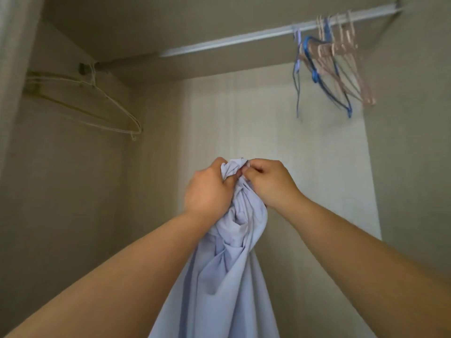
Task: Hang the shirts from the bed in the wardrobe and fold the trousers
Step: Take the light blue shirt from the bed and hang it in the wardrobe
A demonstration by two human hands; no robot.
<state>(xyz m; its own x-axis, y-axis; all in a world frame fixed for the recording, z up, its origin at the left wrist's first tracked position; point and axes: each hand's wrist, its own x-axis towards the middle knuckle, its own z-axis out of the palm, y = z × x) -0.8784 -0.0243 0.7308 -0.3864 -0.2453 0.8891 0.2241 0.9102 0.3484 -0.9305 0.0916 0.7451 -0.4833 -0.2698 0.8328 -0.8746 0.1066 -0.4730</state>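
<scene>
While we seemingly hunt its collar, shirt [219, 276]: bunched below the rail [231, 41], unhung.
Left hand [207, 191]: clamped round its gathered top.
Right hand [271, 181]: pinching the same bunch.
Hangers [327, 48]: on the rail.

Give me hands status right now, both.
Left hand: closed, gripping the bunched top of the light blue shirt.
Right hand: closed, pinching the same shirt's top edge.

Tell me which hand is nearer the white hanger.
Left. The left hand grips the shirt below and to the right of the white hanger; the right hand pinches the shirt just beyond it, farther from the hanger.
</scene>
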